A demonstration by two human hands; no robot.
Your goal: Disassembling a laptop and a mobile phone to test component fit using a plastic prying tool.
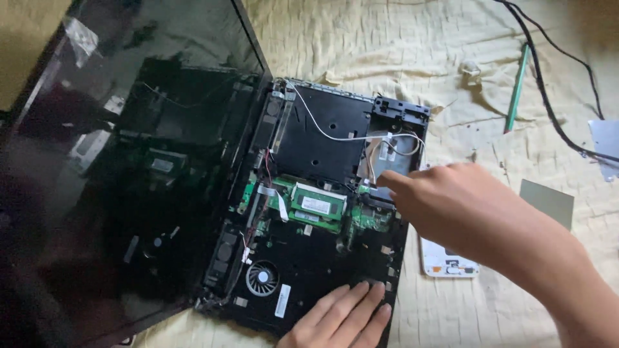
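Nearest the camera, left hand (345, 316) flat on the bottom edge of the opened-up laptop base (316, 270), fingers stretched out and pressing on the black plastic, gripping nothing. Just left of those fingers, round cooling fan (262, 278) sitting in its cutout, with a white sticker strip (282, 300) beside it.

A bit further in, right hand (451, 206) coming across from the right side, index fingertip (382, 181) poking down at the inner right part of the chassis, right by the white wires (361, 136) and the grey bay there. Rest of the fingers curled loosely under, nothing visibly pinched; can't tell if the tip actually touches a connector or just hovers over it.

Middle of the base: green memory stick (317, 206) with a white label, sat on the green board, little ribbon cable to its left. Above that, big flat black plate (329, 125) with the white wire looped over it.

Left side, glossy dark screen (129, 161) hinged open and lying back, reflecting the guts.

Off the laptop on the right, white phone-like slab (448, 263) half hidden under the right forearm, grey card (548, 201) beyond it. Furthest back on the wrinkly yellow bedsheet (387, 45): green stick (517, 87), black cable (548, 96), scrap of pale tape.
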